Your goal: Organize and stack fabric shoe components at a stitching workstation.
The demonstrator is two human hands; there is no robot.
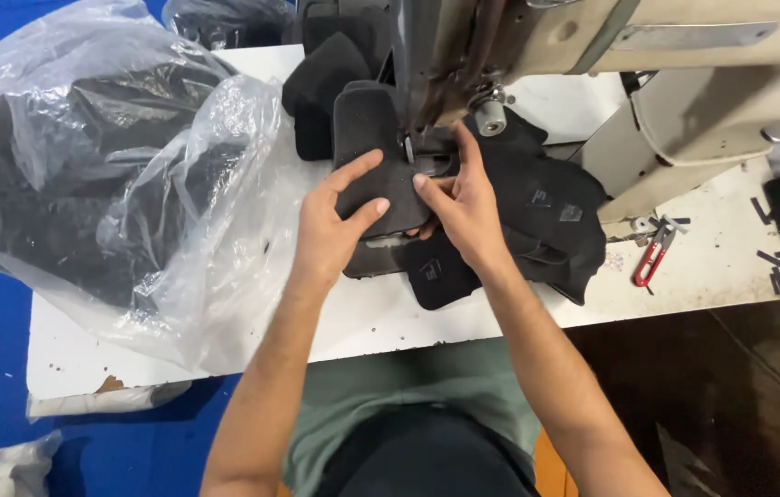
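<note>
A head-worn camera looks down on a white worktable (pixel 390 317) that fills the middle of the frame, with a cream industrial sewing machine (pixel 647 55) reaching in from the upper right. Just above centre, both of the person's bare hands press on a dark grey, felt-like fabric piece (pixel 367 138) lying under the machine's needle area (pixel 408 147). The left hand (pixel 330 230) lies flat on the piece's left side, fingers spread and nearly straight, thumb angled toward the centre; it pins the cloth rather than gripping it, seemingly to keep it flat and aligned. The right hand (pixel 463 207) rests on the right edge, index finger stretched up toward the needle, the other fingers curled loosely over the fabric edge, apparently steadying it close to the needle. Under and to the right of the hands lies a heap of similar black fabric pieces (pixel 546 216), some with small square tags, within easy reach. More dark pieces (pixel 325 83) are stacked at upper centre behind the machine head. A large clear plastic bag of dark fabric (pixel 95 175) fills the upper left, spilling over the table edge. Red-handled thread snips (pixel 652 258) lie right of centre, near the machine's base. The floor at left is blue.
</note>
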